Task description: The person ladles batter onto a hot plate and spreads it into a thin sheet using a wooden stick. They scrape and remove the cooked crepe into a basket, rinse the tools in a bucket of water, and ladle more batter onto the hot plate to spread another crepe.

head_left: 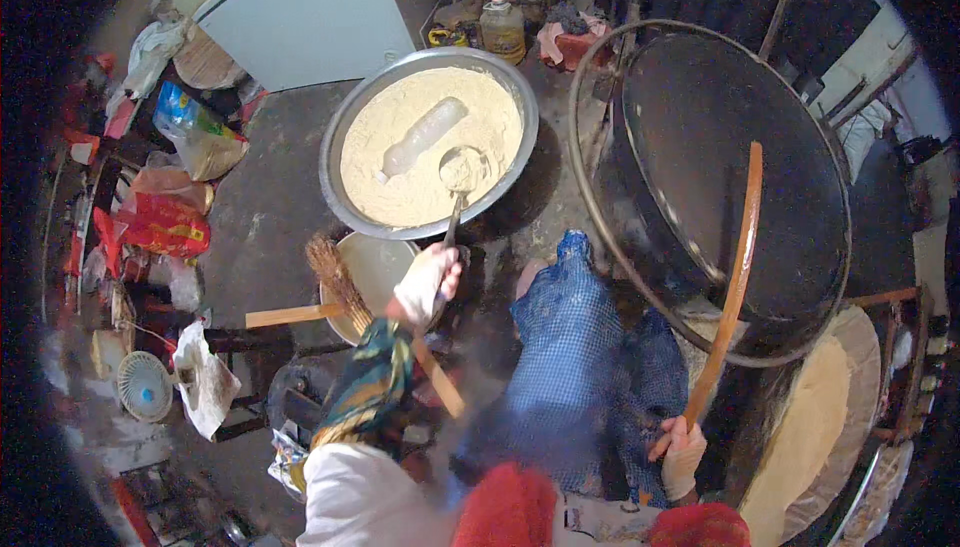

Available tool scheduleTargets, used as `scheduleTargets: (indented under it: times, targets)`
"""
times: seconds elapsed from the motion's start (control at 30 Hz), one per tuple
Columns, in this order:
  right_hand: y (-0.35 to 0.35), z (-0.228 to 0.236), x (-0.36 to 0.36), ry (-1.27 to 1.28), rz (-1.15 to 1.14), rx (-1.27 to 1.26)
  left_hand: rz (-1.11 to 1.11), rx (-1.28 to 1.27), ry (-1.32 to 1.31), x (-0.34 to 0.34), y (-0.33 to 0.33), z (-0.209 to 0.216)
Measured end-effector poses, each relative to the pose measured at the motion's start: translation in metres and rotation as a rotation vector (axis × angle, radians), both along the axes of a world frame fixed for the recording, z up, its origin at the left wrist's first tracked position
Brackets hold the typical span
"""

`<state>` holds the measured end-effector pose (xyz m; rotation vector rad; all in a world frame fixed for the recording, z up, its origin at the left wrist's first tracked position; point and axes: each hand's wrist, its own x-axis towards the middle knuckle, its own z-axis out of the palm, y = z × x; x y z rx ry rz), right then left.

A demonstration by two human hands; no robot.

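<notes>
My left hand (pixel 430 282) is closed round the handle of a metal ladle (pixel 463 169), whose bowl lies in the pale batter (pixel 400 117) and holds some of it. The batter fills a wide metal basin (pixel 337 187), and a clear plastic bottle (pixel 425 139) lies on its surface. On the right, my right hand (pixel 683 457) grips the lower end of a long, thin wooden strip (pixel 737 287). The strip's upper part passes in front of a large round black griddle (pixel 760 97), circled by a metal ring (pixel 580 162).
Below the basin stands a pale bucket (pixel 395 257), with a straw brush (pixel 338 277) and wooden sticks across it. A stack of thin round pancakes (pixel 815 427) lies at lower right. Bags (pixel 165 222) and a small fan (pixel 145 385) line the left. An oil jug (pixel 502 29) stands behind.
</notes>
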<state>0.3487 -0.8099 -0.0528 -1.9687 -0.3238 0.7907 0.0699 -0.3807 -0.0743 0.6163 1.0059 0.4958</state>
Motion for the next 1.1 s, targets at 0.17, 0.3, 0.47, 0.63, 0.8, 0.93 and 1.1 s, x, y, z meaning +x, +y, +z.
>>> scheduleTargets:
  times: [0.17, 0.3, 0.47, 0.63, 0.8, 0.93, 1.1]
  targets:
    - [0.014, 0.011, -0.003, -0.091, 0.050, -0.062, -0.057, 0.171, 0.100, -0.008, -0.013, 0.013]
    - [0.022, 0.018, -0.008, -0.056, 0.038, -0.104, -0.106, 0.366, 0.357, 0.026, 0.055, 0.010]
    - [0.015, 0.003, -0.011, -0.024, -0.012, -0.197, -0.547, 0.811, 1.120, 0.074, 0.166, -0.023]
    - [-0.002, -0.008, 0.000, -0.076, -0.029, -0.154, -0.774, 1.229, 1.151, 0.060, 0.132, -0.047]
    - [0.015, 0.015, -0.002, -0.115, 0.017, -0.136, -1.008, 1.071, 1.194, 0.011, 0.062, 0.000]
    - [0.006, 0.008, 0.001, -0.139, 0.025, -0.066, -0.708, 0.650, 0.901, 0.000, 0.013, -0.004]
    - [0.003, 0.012, -0.005, -0.127, -0.047, -0.094, -0.117, 0.146, -0.025, 0.032, 0.003, 0.002]
